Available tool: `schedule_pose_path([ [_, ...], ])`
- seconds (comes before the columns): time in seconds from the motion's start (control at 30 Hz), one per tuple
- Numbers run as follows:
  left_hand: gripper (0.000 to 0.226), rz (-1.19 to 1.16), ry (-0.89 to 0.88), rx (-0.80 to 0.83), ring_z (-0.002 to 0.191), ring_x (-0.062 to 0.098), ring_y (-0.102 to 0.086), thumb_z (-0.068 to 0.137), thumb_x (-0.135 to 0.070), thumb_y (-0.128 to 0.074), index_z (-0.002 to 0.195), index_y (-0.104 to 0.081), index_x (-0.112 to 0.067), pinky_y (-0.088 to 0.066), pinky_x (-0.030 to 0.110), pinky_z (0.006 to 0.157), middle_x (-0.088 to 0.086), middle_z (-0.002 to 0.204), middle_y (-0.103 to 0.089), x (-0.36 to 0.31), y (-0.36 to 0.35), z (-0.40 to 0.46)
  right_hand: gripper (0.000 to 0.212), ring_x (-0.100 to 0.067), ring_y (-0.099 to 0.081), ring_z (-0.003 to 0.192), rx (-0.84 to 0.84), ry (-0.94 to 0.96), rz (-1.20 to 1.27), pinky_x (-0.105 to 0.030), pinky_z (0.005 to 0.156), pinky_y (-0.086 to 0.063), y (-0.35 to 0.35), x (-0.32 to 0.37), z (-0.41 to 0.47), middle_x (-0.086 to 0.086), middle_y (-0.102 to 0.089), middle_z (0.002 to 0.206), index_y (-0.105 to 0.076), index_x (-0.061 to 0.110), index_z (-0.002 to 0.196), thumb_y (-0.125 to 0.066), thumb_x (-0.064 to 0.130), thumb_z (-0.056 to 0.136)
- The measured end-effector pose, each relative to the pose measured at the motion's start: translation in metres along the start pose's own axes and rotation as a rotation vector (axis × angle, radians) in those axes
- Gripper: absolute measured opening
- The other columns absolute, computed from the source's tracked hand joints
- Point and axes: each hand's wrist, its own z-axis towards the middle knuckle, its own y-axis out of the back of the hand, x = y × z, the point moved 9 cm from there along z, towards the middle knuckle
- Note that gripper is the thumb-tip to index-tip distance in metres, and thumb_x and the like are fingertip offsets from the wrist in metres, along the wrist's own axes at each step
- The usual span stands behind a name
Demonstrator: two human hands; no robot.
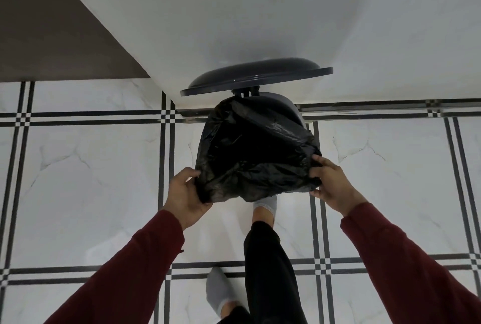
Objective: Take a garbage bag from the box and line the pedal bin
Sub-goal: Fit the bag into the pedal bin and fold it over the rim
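Observation:
A black garbage bag (pixel 256 151) is spread over the mouth of the dark grey pedal bin (pixel 289 107), which stands against the white wall. The bin's round lid (pixel 256 79) is raised behind it. My left hand (pixel 186 193) grips the bag's near left edge, fingers curled round the plastic. At the near right edge, my right hand (pixel 331 183) pinches the bag. A foot in a grey sock (pixel 265 205) reaches under the bag's front, where the pedal is hidden. The box is not in view.
White marble floor tiles (pixel 91 180) with black and white stripes surround the bin. A white wall (pixel 234 11) rises right behind it, with a brown surface (pixel 46 37) at the upper left. My other socked foot (pixel 221 290) stands at the bottom centre.

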Motion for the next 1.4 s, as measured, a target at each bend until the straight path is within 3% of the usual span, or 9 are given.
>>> schedule_pose_path([
  [0.1, 0.037, 0.456, -0.082, -0.116, 0.086, 0.032, -0.069, 0.077, 0.014, -0.052, 0.108, -0.066, 0.000, -0.054, 0.032, 0.067, 0.018, 0.096, -0.072, -0.002, 0.015, 0.010, 0.071, -0.025, -0.065, 0.103, 0.086, -0.029, -0.004, -0.036, 0.074, -0.056, -0.003, -0.005, -0.001, -0.004, -0.067, 0.124, -0.057, 0.029, 0.137, -0.041, -0.014, 0.083],
  [0.23, 0.038, 0.964, -0.254, -0.382, 0.073, 0.026, -0.058, 0.062, -0.002, -0.057, 0.098, -0.066, -0.009, -0.044, 0.029, 0.061, 0.008, 0.083, -0.067, -0.021, 0.033, 0.015, 0.074, -0.022, -0.059, 0.102, 0.117, 0.049, -0.222, -0.042, 0.087, -0.052, -0.002, -0.007, 0.000, 0.004, -0.062, 0.118, -0.051, 0.033, 0.143, -0.052, -0.015, 0.086],
  [0.4, 0.010, 1.310, -0.312, -0.634, 0.083, 0.029, -0.062, 0.078, -0.005, -0.061, 0.082, -0.069, -0.010, -0.048, 0.029, 0.069, 0.007, 0.083, -0.067, -0.040, 0.044, 0.015, 0.038, -0.015, -0.056, 0.063, -0.329, 0.271, -0.577, -0.027, 0.065, -0.048, 0.019, 0.016, 0.009, 0.004, -0.062, 0.075, -0.074, 0.027, 0.115, -0.074, 0.009, 0.082],
  [0.6, 0.032, 0.184, -0.075, -0.329, 0.083, 0.025, -0.064, 0.089, 0.009, -0.040, 0.110, -0.062, -0.001, -0.061, 0.031, 0.075, 0.017, 0.100, -0.065, -0.010, 0.029, 0.029, 0.014, -0.020, -0.065, 0.073, -0.051, -0.118, 0.351, -0.043, 0.086, -0.056, -0.016, -0.007, 0.005, 0.001, -0.064, 0.070, -0.063, 0.016, 0.076, -0.054, 0.020, 0.086],
  [0.7, 0.047, -0.070, -0.127, -0.169, 0.104, 0.037, -0.065, 0.076, 0.008, -0.030, 0.109, -0.062, -0.001, -0.053, 0.048, 0.103, 0.020, 0.110, -0.067, -0.010, 0.008, 0.024, 0.010, -0.021, -0.062, 0.076, -0.047, -0.133, 0.411, -0.041, 0.091, -0.051, -0.017, -0.007, 0.007, 0.000, -0.059, 0.073, -0.065, 0.017, 0.074, -0.058, 0.017, 0.081],
  [0.83, 0.023, -0.286, -0.112, -0.083, 0.112, 0.042, -0.064, 0.068, -0.003, -0.042, 0.084, -0.057, -0.007, -0.050, 0.054, 0.105, 0.020, 0.108, -0.065, 0.000, 0.006, 0.014, 0.019, -0.021, -0.057, 0.070, -0.052, -0.171, 0.469, -0.033, 0.075, -0.057, -0.023, -0.018, 0.011, -0.003, -0.059, 0.083, -0.067, 0.011, 0.096, -0.052, 0.011, 0.085],
  [0.93, 0.009, -0.326, -0.120, -0.061, 0.120, 0.040, -0.065, 0.081, -0.013, -0.053, 0.088, -0.057, -0.009, -0.050, 0.055, 0.105, 0.019, 0.110, -0.067, 0.006, 0.012, 0.016, 0.021, -0.024, -0.063, 0.086, -0.064, -0.171, 0.473, -0.042, 0.086, -0.057, -0.026, -0.014, 0.011, -0.003, -0.062, 0.094, -0.068, 0.015, 0.099, -0.055, 0.013, 0.082],
  [1.2, 0.016, 0.225, -0.190, -0.357, 0.099, 0.021, -0.073, 0.102, -0.013, -0.058, 0.116, -0.067, -0.011, -0.063, 0.027, 0.067, 0.013, 0.115, -0.074, -0.002, 0.026, 0.026, 0.017, -0.018, -0.062, 0.081, -0.148, 0.137, 0.224, -0.030, 0.063, -0.053, -0.015, 0.018, 0.010, 0.002, -0.068, 0.088, -0.065, 0.021, 0.106, -0.063, 0.016, 0.090],
  [1.4, 0.026, 0.166, -0.178, -0.348, 0.098, 0.027, -0.070, 0.099, -0.009, -0.047, 0.119, -0.064, -0.013, -0.058, 0.037, 0.079, 0.010, 0.105, -0.072, -0.017, 0.011, 0.030, 0.015, -0.018, -0.066, 0.078, -0.195, 0.033, 0.146, -0.032, 0.065, -0.056, -0.008, 0.017, 0.027, -0.002, -0.069, 0.089, -0.065, 0.013, 0.107, -0.056, 0.017, 0.095],
])
